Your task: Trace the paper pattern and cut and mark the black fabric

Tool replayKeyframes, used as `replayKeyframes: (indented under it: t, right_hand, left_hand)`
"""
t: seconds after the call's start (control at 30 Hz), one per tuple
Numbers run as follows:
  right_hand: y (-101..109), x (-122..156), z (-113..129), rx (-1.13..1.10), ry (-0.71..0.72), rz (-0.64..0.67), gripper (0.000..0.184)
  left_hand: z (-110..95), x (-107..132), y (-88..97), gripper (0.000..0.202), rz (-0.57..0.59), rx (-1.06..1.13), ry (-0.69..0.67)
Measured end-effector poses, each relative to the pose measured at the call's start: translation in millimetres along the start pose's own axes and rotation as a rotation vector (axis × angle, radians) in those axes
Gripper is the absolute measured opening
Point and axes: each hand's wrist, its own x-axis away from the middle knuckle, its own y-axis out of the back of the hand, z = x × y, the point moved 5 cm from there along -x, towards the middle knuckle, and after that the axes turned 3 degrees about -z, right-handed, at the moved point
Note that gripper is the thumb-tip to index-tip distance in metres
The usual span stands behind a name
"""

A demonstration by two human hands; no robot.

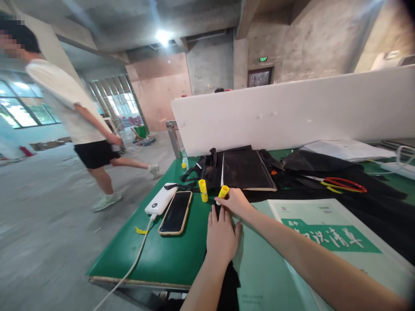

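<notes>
My right hand [238, 203] is closed around a short yellow glue stick [223, 191], tilted, with a white part at its lower end. The fingertips hide some of it. Just below, my left hand [223, 235] lies flat with fingers stretched forward, its fingertips close to the glue stick's lower end. Under it are black cloth [229, 280] and the edge of a pale green cover sheet [259, 259]. A second yellow tube [203, 191] stands upright to the left of the held one. To the right lies a book with a green title band [333, 235], partly covered by my right forearm.
On the green table [129, 259] lie a phone [175, 213] and a white power bank [161, 198] with a cable. Behind are a black-covered book [248, 168], red-and-yellow-handled scissors [343, 184] and a white upright panel [292, 112]. A person [78, 108] walks at left.
</notes>
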Motion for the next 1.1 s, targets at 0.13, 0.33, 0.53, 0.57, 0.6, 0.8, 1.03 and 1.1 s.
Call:
replayKeyframes:
  t: [0.13,0.33,0.53,0.57,0.6,0.8,1.03,1.1]
  right_hand:
    - [-6,-1,6,0.016,0.061,0.030,0.025]
    - [-11,1,11,-0.015,0.137,0.019,0.015]
    - [3,-3,0,-0.089,0.001,-0.154,0.036]
    - [7,-4,-2,-0.088,-0.024,-0.178,0.040]
    - [11,-4,-4,-0.081,-0.044,-0.189,0.044]
    - [4,-2,-2,0.003,-0.010,-0.020,0.034]
    - [-8,-1,12,0.073,0.087,0.005,0.016]
    - [-3,-1,10,0.062,0.065,-0.043,0.020]
  left_hand:
    - [-1,1,0.8,0.060,-0.011,0.006,-0.011]
    - [-3,2,2.2,0.059,-0.026,0.016,-0.015]
    - [-2,1,-0.5,0.062,0.000,0.012,-0.014]
    - [-2,0,-1.0,0.063,0.005,0.009,-0.017]
    - [-1,0,-1.2,0.064,0.008,0.008,-0.019]
    - [-2,0,1.4,0.059,-0.005,0.043,-0.034]
    - [-2,1,2.1,0.057,-0.011,0.049,-0.034]
    - [-2,0,1.1,0.057,-0.008,0.050,-0.030]
